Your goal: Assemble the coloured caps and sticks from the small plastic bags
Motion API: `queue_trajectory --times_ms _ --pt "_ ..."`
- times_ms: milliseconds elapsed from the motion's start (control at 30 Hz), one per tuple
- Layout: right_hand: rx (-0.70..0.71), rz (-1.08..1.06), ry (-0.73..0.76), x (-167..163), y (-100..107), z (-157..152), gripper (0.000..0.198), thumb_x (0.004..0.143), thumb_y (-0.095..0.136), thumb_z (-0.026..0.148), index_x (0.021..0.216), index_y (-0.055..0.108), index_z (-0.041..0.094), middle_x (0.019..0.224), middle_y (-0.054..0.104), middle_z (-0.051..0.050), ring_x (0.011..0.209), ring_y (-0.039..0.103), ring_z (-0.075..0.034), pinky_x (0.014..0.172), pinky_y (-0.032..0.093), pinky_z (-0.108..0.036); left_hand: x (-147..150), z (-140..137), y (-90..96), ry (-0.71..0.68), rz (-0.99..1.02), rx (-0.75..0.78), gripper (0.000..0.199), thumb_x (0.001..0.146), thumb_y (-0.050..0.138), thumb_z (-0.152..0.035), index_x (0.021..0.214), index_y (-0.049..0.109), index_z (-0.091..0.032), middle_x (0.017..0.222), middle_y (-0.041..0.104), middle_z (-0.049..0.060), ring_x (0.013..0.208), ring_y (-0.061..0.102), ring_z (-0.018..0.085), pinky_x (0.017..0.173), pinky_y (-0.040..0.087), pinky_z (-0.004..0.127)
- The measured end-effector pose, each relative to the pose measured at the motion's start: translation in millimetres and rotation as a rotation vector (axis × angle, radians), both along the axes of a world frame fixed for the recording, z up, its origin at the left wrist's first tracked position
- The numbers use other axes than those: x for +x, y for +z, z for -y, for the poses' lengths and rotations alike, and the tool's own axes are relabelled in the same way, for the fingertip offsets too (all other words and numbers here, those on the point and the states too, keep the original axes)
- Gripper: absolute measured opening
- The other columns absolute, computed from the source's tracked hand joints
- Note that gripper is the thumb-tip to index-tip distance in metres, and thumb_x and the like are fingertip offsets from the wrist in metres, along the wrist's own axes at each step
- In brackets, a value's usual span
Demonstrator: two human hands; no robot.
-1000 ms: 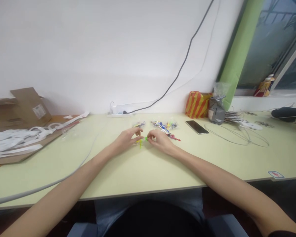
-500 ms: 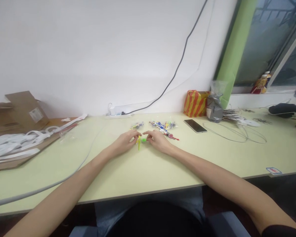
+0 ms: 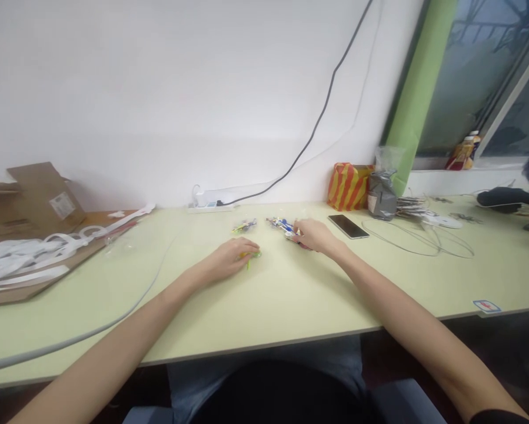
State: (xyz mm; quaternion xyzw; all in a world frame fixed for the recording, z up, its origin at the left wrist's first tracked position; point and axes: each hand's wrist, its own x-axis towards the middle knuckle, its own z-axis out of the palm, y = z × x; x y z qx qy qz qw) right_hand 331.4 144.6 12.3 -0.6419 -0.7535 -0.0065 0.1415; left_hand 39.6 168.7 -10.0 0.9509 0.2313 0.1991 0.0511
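Observation:
My left hand [image 3: 229,259] rests low over the table with its fingers curled round a small yellow-green plastic piece [image 3: 248,264]. A bit of bright green and orange shows at the fingertips. To the right, my right hand [image 3: 313,235] reaches down onto a pile of small coloured plastic parts [image 3: 282,223], blue, white and red among them. Its fingertips are bent at the pile's near right side; whether they grip a part cannot be made out. Behind my left hand lies a smaller cluster of yellow and blue plastic parts [image 3: 244,225], untouched.
A phone [image 3: 348,226] lies right of the pile, with a thin looped cable [image 3: 438,252] beyond it. A striped bag [image 3: 349,186] and a grey package [image 3: 382,197] stand by the wall. At left are white straps [image 3: 21,259], a cardboard box [image 3: 35,203] and a grey cable [image 3: 127,316].
My right hand has left the spot beside my left hand and moved right onto the pile of parts. My left hand stays nearly in place with the yellow-green piece.

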Motion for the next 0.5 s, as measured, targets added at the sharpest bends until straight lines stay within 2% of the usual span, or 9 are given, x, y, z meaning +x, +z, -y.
queue_trajectory --times_ms 100,267,367,500 --pt "0.080 0.059 0.073 -5.4 -10.6 -5.0 0.012 0.091 0.063 0.023 0.098 0.072 0.017 0.103 0.071 -0.013 0.095 0.064 -0.026 0.071 0.039 -0.030 -1.9 -3.3 -0.2 0.017 -0.006 0.020 0.034 0.098 0.044 -0.025 0.121 0.069 -0.026 0.129 0.068 0.006 0.120 0.062 0.023 0.107 0.047 0.044" --pt "0.102 0.074 0.141 -12.8 -20.3 -9.5 0.015 0.087 0.063 0.012 0.096 0.073 0.017 0.104 0.070 -0.015 0.100 0.063 -0.029 0.076 0.041 -0.032 -3.1 -4.7 1.4 0.042 0.015 0.009 0.035 0.096 0.042 -0.022 0.118 0.070 -0.023 0.120 0.072 0.007 0.114 0.064 0.024 0.104 0.049 0.044" --pt "0.090 0.092 0.116 -8.5 -20.1 -10.3 0.020 0.087 0.060 0.009 0.101 0.073 0.016 0.107 0.070 -0.016 0.101 0.063 -0.028 0.080 0.042 -0.032 -2.1 -1.8 1.5 0.038 0.007 0.008 0.035 0.094 0.043 -0.020 0.116 0.071 -0.024 0.115 0.073 0.007 0.110 0.065 0.023 0.101 0.050 0.043" --pt "0.081 0.143 0.031 1.9 -19.8 -13.4 0.024 0.090 0.061 0.015 0.111 0.070 0.016 0.111 0.069 -0.016 0.104 0.062 -0.028 0.081 0.043 -0.032 -0.6 0.3 0.6 0.022 0.010 0.005 0.037 0.092 0.044 -0.017 0.117 0.071 -0.025 0.114 0.073 0.006 0.107 0.067 0.023 0.098 0.052 0.041"
